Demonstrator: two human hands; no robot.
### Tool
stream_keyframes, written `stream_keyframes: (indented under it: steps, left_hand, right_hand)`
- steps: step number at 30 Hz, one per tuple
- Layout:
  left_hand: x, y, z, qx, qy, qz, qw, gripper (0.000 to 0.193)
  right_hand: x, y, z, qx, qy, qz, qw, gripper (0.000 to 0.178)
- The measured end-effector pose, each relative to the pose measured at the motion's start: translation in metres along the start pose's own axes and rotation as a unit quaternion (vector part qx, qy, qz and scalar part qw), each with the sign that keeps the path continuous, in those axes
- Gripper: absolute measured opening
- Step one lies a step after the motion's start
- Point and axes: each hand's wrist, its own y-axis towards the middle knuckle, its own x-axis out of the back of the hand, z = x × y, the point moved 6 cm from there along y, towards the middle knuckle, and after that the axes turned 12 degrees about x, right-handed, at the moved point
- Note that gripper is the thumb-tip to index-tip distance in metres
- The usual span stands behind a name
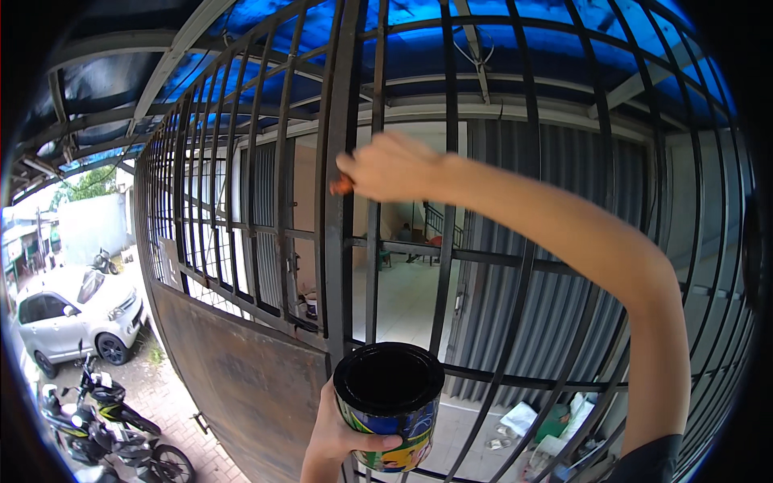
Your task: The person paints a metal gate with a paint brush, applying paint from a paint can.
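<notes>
Tin (390, 410), black inside, in left hand (335, 435)

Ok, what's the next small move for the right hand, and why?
I'd probably draw the orange-brown object slightly down the dark post: the right hand grips it at or near that post, though contact is unclear, while the left hand holds the can lower down, mouth up.

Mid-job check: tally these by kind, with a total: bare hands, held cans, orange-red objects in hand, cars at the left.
Left hand and right hand: 2
Held can: 1
Orange-red object in hand, too blurred to identify: 1
Car: 1
Total: 5
</notes>
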Motion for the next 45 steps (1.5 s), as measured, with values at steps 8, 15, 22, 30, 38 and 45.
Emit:
stream_keyframes:
  steps: [8, 15, 22, 30, 38, 45]
  left_hand:
    - [-0.002, 0.006, 0.004, -0.003, 0.019, 0.028, 0.999, 0.086]
    - [-0.011, 0.014, 0.008, 0.020, 0.016, 0.028, 0.999, 0.089]
    - [-0.005, 0.024, -0.025, -0.027, 0.034, 0.003, 0.999, 0.087]
    - [-0.005, 0.049, -0.064, -0.104, 0.091, -0.006, 0.990, 0.091]
    - [-0.002, 0.044, -0.058, -0.098, 0.129, -0.038, 0.986, 0.093]
    - [0.004, 0.043, -0.053, -0.096, 0.135, -0.031, 0.986, 0.091]
  right_hand:
    - [0.030, -0.001, -0.066, -0.115, 0.115, -0.147, 0.976, 0.031]
    - [0.064, 0.006, -0.144, -0.192, -0.073, -0.239, 0.949, 0.026]
    - [0.020, 0.012, -0.068, -0.061, -0.016, -0.044, 0.997, 0.020]
    - [0.041, 0.005, -0.079, -0.112, 0.212, -0.194, 0.951, 0.018]
    - [0.066, 0.009, -0.135, -0.138, -0.058, -0.220, 0.964, 0.019]
    - [0.006, 0.002, -0.019, 0.096, -0.058, 0.009, 0.994, 0.013]
